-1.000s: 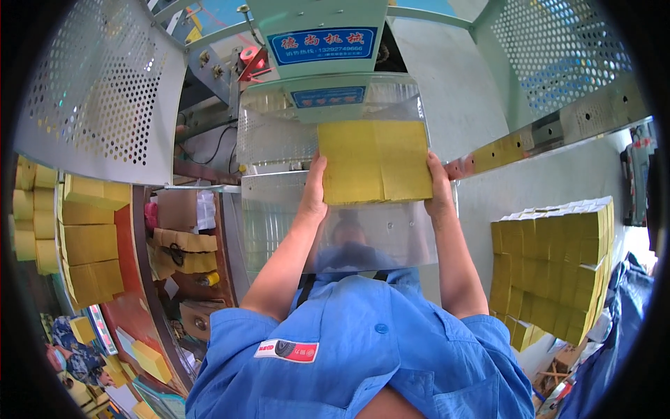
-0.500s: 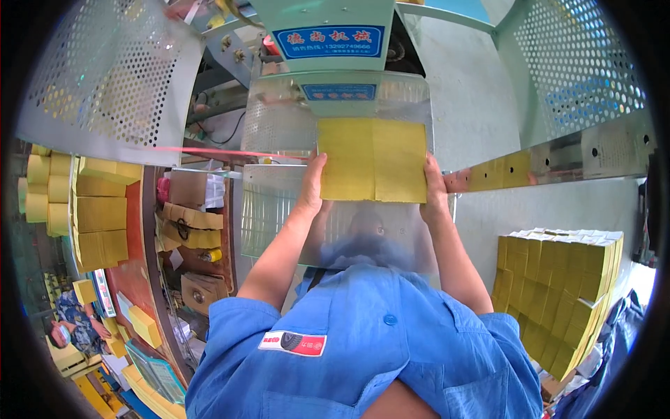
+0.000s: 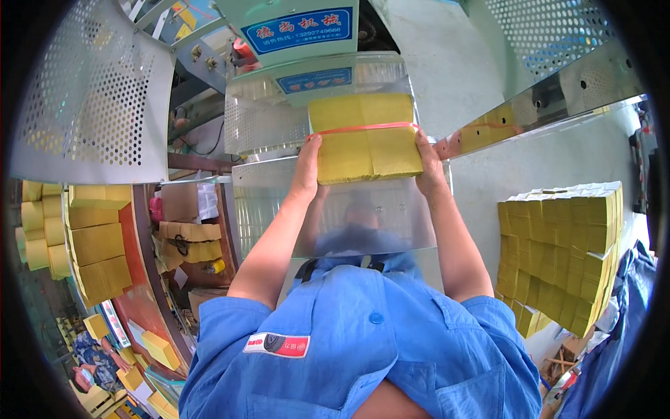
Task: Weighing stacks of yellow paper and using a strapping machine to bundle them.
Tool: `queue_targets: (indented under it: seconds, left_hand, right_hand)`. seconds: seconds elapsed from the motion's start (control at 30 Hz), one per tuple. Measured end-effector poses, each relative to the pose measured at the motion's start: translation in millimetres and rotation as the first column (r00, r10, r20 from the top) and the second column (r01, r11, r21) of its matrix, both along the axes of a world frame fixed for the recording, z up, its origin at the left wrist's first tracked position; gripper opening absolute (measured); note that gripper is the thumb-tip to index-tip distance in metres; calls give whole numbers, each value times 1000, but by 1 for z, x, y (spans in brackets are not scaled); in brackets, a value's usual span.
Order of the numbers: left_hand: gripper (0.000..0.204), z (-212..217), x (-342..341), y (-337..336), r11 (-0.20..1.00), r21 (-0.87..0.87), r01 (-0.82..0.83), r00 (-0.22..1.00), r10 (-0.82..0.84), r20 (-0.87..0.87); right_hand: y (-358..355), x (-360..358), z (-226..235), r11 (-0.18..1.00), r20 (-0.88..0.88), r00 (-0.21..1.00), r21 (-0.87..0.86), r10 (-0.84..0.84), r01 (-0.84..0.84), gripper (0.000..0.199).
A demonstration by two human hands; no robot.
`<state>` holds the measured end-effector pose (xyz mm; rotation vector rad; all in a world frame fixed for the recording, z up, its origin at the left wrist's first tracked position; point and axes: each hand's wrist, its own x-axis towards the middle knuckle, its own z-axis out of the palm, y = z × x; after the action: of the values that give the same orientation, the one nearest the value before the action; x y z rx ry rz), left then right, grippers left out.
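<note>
A thick stack of yellow paper [image 3: 370, 159] sits over the shiny metal table of a machine, and a red strap [image 3: 366, 128] runs across its top from side to side. My left hand [image 3: 307, 166] is closed on the stack's left edge. On the opposite edge my right hand [image 3: 428, 165] grips it, with the thumb against the side. The fingers of both hands are partly hidden. The metal tabletop [image 3: 279, 216] extends below the stack and mirrors my arms and shirt.
Ahead stands the pale green machine [image 3: 293, 10] with a blue plate [image 3: 296, 31]. Perforated metal panels [image 3: 105, 91] flank it, and a steel bar [image 3: 537, 105] juts in at right. Yellow bundles [image 3: 558, 251] are piled at right. More stacks [image 3: 98, 244] and a co-worker [image 3: 98, 359] are at left.
The red strap, stretched out left of the stack before, now lies across the stack's top. Both hands still hold its sides. The whole view has shifted and tilted slightly.
</note>
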<state>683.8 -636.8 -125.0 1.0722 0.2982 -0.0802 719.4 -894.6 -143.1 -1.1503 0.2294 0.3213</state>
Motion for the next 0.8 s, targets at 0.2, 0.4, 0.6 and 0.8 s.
queue_targets:
  seconds: [0.2,0.4,0.6,0.8]
  left_hand:
    - [51,1,8,-1,999,28,15,1000,-14,-27]
    - [46,1,11,-4,998,-39,49,998,-50,-29]
    - [54,4,11,-13,996,94,-9,996,17,-90]
    - [54,-5,-13,-6,993,66,-97,991,103,-89]
  right_hand:
    - [4,-2,12,998,20,999,49,39,-40,63]
    - [7,7,-51,760,315,822,-325,-474,563,53]
    - [-3,-2,16,986,113,986,-126,120,-106,67]
    - [-4,-1,19,980,159,968,10,195,-199,66]
